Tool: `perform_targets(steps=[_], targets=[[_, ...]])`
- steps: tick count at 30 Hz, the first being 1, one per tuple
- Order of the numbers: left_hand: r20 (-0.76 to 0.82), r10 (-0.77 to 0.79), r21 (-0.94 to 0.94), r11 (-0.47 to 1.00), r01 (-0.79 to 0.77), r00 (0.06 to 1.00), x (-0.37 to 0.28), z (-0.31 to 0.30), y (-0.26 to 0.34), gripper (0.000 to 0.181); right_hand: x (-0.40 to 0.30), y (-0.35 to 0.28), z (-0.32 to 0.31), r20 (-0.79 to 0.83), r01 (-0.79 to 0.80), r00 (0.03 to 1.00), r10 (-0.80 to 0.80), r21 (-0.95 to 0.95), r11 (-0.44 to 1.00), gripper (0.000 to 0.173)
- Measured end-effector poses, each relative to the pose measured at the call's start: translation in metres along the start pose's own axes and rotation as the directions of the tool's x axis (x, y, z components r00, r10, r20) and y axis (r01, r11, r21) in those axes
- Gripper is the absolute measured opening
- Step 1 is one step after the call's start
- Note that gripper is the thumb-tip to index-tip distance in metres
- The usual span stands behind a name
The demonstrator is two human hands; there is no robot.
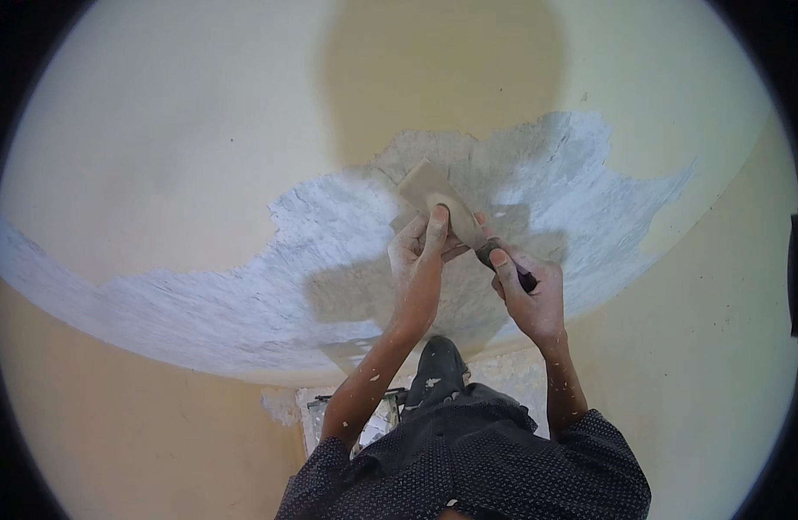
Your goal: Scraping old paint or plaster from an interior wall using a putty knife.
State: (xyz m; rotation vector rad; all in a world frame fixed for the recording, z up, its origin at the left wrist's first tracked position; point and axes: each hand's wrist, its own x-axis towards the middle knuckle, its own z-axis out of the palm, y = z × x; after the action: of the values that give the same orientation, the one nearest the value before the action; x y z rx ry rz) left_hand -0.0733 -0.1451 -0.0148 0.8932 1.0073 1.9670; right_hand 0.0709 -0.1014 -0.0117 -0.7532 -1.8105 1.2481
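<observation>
My right hand (534, 286) grips the dark handle (526, 279) of a paint scraper. Its broad flat blade (460, 211) points up and to the left and looks coated with pale dust. My left hand (421, 244) pinches that blade, thumb on the near face and fingers behind it. Both hands are dusty, and paint flakes stick to my forearms. Beyond the blade is a wall with a stripped whitish-grey patch (347, 214), ragged along its upper edge. I cannot tell whether the blade touches the wall.
Cream paint (178, 162) surrounds the bare patch above. Adjoining cream walls (698, 325) curve in at both sides. Below me, a metal frame (391, 411), perhaps a ladder, shows beside my dark trouser leg (438, 367). A dark object (797, 276) juts in at the right rim.
</observation>
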Motion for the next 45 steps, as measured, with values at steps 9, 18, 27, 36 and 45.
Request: perform_targets(steps=[9, 18, 27, 36, 45], targets=[[0.000, 0.194, 0.039, 0.980, -0.194, 0.981, 0.005, -0.007, 0.042, 0.032, 0.008, -0.039, 0.015, 0.039, 0.179, 0.984, -0.175, -0.112, 0.977, 0.026], [-0.296, 0.309, 0.055, 0.950, -0.307, 0.904, 0.002, -0.020, 0.068, 0.034, 0.027, -0.055, 0.048, 0.204, 0.358, 0.912, -0.356, 0.027, 0.933, 0.021], [-0.443, -0.057, 0.164, 0.976, 0.144, 0.895, -0.105, -0.112, -0.026, 0.037, -0.037, 0.075, 0.085, 0.651, 0.110, 0.759, -0.028, -0.085, 0.990, 0.037], [-0.039, -0.035, 0.559, 0.828, 0.051, 0.999, -0.035, -0.014, -0.030, 0.031, -0.046, 0.074, 0.050, 0.047, -0.242, 0.968, 0.248, 0.453, 0.858, 0.028], [0.095, 0.127, 0.305, 0.940, -0.150, 0.987, 0.022, 0.024, 0.001, 0.030, 0.000, 0.028, 0.036, -0.043, -0.092, 0.990, 0.135, 0.527, 0.845, 0.036]])
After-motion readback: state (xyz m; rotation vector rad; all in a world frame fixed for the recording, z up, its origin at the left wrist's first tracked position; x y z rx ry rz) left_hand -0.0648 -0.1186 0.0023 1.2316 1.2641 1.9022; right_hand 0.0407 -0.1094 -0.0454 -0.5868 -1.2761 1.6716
